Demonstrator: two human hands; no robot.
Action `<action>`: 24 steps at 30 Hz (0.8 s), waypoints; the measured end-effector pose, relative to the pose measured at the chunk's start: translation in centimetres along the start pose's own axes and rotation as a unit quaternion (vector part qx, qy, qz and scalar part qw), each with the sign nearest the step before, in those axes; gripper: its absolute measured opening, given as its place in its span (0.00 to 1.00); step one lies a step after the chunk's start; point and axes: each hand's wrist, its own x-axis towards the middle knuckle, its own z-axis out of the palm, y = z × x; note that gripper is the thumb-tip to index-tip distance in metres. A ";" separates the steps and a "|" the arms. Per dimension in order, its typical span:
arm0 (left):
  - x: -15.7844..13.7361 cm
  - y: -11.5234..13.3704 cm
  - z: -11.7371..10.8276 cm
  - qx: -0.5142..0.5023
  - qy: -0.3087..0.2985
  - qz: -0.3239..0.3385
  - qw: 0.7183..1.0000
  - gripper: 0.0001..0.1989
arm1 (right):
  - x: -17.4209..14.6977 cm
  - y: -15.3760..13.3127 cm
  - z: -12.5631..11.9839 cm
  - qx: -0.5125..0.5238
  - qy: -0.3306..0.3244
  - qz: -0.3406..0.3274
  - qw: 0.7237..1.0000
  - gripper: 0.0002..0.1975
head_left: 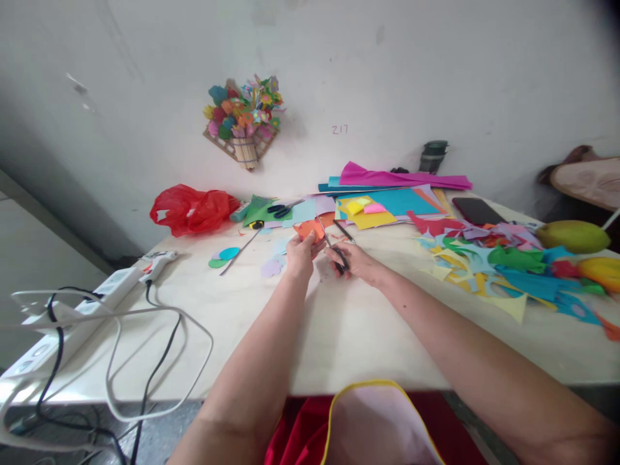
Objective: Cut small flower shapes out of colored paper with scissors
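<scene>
My left hand pinches a piece of orange paper above the middle of the table. In my right hand is a pair of scissors with black handles, its blades pointing up and left at the paper's right edge. Whether the blades are cutting into the paper I cannot tell. A lilac scalloped paper shape lies just left of my left hand. Farther left are a blue paper circle and a green one, partly overlapping. A dark pen-like stick rests beyond my right hand.
Coloured paper sheets and a second pair of scissors lie at the back. A red plastic bag sits back left. Paper scraps and a phone are at right. Cables and a power strip occupy the left edge.
</scene>
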 end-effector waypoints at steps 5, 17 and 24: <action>-0.1 0.0 0.0 0.000 -0.003 -0.001 1.000 0.10 | 0.0 0.1 0.0 0.003 0.000 -0.002 1.000 0.18; -0.1 0.1 0.1 0.006 0.003 -0.007 1.000 0.10 | 0.0 -0.1 0.1 0.004 0.000 -0.001 1.000 0.18; -0.1 0.1 0.1 -0.002 0.002 0.000 1.000 0.07 | 0.1 0.1 0.0 0.004 0.001 -0.009 1.000 0.18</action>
